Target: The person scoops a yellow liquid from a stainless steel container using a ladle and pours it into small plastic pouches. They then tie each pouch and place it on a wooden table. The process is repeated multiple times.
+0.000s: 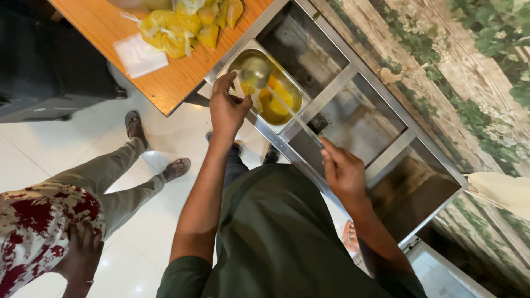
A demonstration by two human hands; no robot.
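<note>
Ladle (259, 74): bowl over the steel pan (292, 113) of yellow liquid at the counter's near-left corner, long handle running back to my right hand (343, 171), closed around its end. My left hand (227, 107), nearer the bowl, pinches a clear bag (243, 94) beneath it.

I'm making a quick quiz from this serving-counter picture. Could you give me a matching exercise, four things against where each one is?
Things:
1. ladle
2. filled yellow bags
3. right hand
4. left hand

Places:
A. on the wooden table
B. gripping the end of the long handle
C. bowl over the steel pan of yellow liquid
D. at the pan's near edge, beside the ladle bowl

Pairs: 1-C, 2-A, 3-B, 4-D
</note>
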